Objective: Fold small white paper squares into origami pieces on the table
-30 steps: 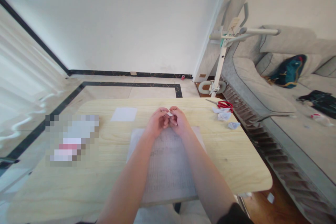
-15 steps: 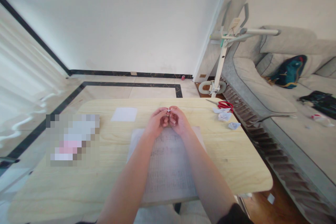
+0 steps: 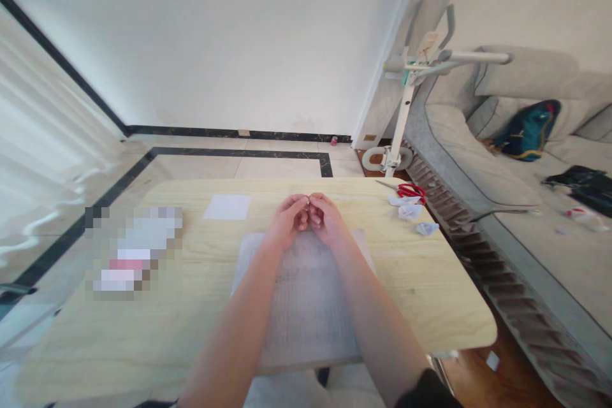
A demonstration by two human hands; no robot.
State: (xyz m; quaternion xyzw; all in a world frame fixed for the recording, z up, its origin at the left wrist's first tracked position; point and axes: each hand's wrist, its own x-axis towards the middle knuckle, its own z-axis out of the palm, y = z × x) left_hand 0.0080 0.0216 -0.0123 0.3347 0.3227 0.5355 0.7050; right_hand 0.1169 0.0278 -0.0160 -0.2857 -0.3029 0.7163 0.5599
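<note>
We hold both hands together just above the middle of the frame's lower half, our left hand [image 3: 289, 214] and our right hand [image 3: 325, 213] meeting at the fingertips. Thumbs and forefingers are pressed together in a pinch on a small piece of white paper [image 3: 308, 201], so nearly covered by our fingers that we cannot tell its shape. Below, at lower centre, a printed sheet [image 3: 313, 306] lies on the pale wooden table [image 3: 425, 293] between our forearms. Left of centre we see a blank white paper rectangle [image 3: 227, 207] lying flat, well apart from our hands, and at the far left of the tabletop a pixelated item [image 3: 143, 236] we cannot make out. Right of centre, near the table's far edge, are red-handled scissors [image 3: 412, 191], with crumpled-looking folded white papers [image 3: 427, 228] just beside them. At right stands a grey sofa [image 3: 507, 185] bearing a teal backpack [image 3: 530, 131]
</note>
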